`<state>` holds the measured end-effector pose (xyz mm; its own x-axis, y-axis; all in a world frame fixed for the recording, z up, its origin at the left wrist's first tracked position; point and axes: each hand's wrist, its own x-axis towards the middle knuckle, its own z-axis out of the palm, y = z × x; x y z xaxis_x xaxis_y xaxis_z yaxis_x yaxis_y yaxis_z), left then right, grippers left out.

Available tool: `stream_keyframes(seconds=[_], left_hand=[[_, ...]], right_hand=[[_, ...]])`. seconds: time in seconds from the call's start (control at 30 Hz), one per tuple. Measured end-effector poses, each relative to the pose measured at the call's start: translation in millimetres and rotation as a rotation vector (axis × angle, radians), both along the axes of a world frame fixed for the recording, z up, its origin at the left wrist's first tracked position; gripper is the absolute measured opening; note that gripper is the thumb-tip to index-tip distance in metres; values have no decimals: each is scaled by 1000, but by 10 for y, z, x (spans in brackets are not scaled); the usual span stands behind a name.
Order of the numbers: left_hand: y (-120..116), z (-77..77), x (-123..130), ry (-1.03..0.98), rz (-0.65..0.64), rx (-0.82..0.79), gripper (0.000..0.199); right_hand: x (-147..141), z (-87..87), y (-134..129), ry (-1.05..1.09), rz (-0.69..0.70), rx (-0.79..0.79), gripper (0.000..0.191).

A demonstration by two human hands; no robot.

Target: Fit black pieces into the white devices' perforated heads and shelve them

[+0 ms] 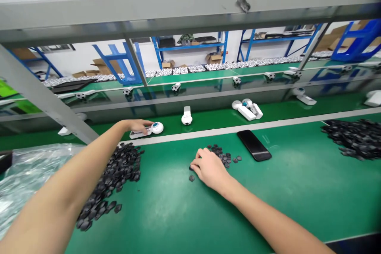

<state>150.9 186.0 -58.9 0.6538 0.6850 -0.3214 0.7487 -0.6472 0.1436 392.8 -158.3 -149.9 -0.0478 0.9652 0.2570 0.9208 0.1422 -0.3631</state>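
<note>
My left hand (137, 125) reaches to the green strip behind the rail, its fingers closed around the handle of a white round-headed device (157, 127) with a blue-green spot on its head. On the green work surface, my right hand (210, 168) pinches a small black piece (191, 168) between thumb and fingertips. Another black six-sided piece (191, 178) lies just below those fingertips. Behind the right hand spreads a small group of black pieces (226, 158), partly hidden by it. A large heap of similar pieces (125, 162) lies below my left forearm.
A black phone (254, 145) lies right of my right hand. More white devices (187, 116) rest on the strip (214, 122). Another black heap (357, 139) is at the right, a clear plastic bag (35, 178) at the left. A metal frame (178, 4) crosses above.
</note>
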Motion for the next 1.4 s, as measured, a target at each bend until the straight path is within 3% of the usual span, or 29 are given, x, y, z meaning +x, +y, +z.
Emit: stream_keyframes(seconds=[0.1, 0.27, 0.37, 0.47, 0.57, 0.63, 0.77, 0.87, 0.97, 1.1, 1.27, 1.4], left_hand=[[-38, -102, 22, -12, -16, -82, 63], [-304, -174, 157, -197, 49, 43, 46], [-608, -170, 201, -447, 129, 142, 47], [-1062, -204, 216, -689, 223, 118, 52], [-1643, -327, 213, -909, 297, -47, 48], [-2014, -438, 201, -1241, 455, -462, 45], [-2467, -597, 147, -1287, 522, -664, 47], [-2561, -612, 93, -1299, 522, -772, 47], [-2600, -597, 61, -1288, 557, -875, 48], [-2690, -625, 48, -1338, 613, -1033, 54], [-2751, -708, 13, -1476, 566, -1016, 51], [-2743, -763, -6, -1454, 525, -1086, 39]], right_hand=[[-49, -43, 0, -1, -14, -23, 22], [65, -7, -25, 43, 3, -43, 26], [109, 26, -67, 52, 54, -78, 26], [131, 66, -104, 57, 60, -115, 28], [144, 123, -155, 104, 136, -146, 25], [138, 155, -190, 105, 224, -179, 23], [99, 163, -211, 11, 266, -231, 17], [122, 141, -186, -4, 230, -242, 18], [197, 132, -164, 117, 252, -292, 19], [237, 128, -151, 259, 199, -383, 4], [182, 87, -141, 294, 132, -414, 9], [167, 115, -162, 262, 128, -444, 8]])
